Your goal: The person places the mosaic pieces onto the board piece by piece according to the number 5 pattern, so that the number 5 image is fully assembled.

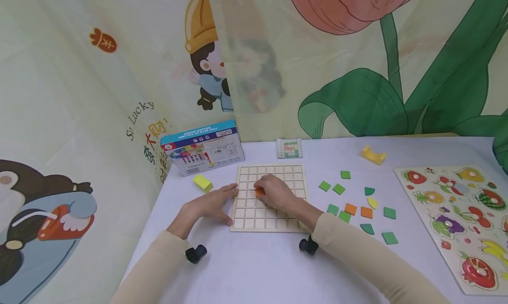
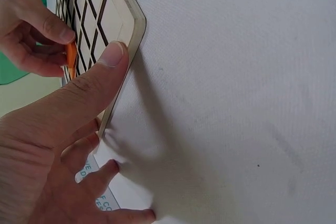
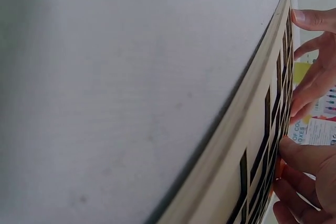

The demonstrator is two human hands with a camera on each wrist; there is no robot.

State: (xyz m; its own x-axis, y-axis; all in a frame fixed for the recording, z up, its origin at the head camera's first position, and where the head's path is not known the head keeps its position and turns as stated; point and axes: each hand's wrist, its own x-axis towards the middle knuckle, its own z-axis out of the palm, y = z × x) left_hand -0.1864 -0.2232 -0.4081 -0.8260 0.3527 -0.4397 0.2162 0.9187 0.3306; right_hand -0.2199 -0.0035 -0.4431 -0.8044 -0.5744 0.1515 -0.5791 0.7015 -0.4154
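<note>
A wooden grid board (image 1: 258, 223) lies flat on the white-covered table in front of me. My right hand (image 1: 279, 194) is over its middle, pinching an orange square tile (image 1: 259, 192) between thumb and fingers, close against the grid. In the left wrist view the same orange tile (image 2: 70, 55) shows its edge under the fingertips. My left hand (image 1: 209, 204) rests at the board's left side with fingers spread, its thumb on the near corner. Right of the board lie loose pieces: several green square tiles (image 1: 338, 189), two orange squares (image 1: 367, 212) and a few curved pieces.
A small patterned card (image 1: 289, 148) lies behind the board. At the back left stands a printed box (image 1: 204, 149), with a yellow block (image 1: 203, 183) before it. A yellow holder (image 1: 373, 155) sits at the back right. The fruit puzzle board (image 1: 426, 218) covers the right side.
</note>
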